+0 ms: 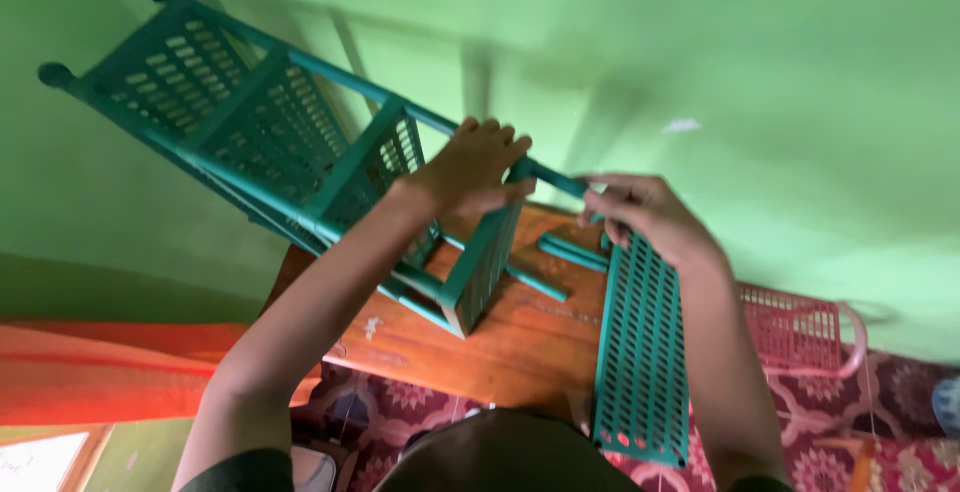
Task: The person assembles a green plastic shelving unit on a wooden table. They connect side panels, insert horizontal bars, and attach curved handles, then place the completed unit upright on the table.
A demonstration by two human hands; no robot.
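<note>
Head view: 2 hands [478,167] [645,214], 1 teal rack [270,142], 1 loose shelf [643,352].

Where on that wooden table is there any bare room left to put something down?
The wooden table shows bare wood between the teal rack and the loose perforated teal shelf. It is crowded farther back, where the left hand, right hand and loose teal rods meet. The pink basket borders the right side.

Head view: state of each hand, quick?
Left hand: closed on the teal rack, at its frame.
Right hand: closed on the top end of the loose teal shelf panel.
</note>
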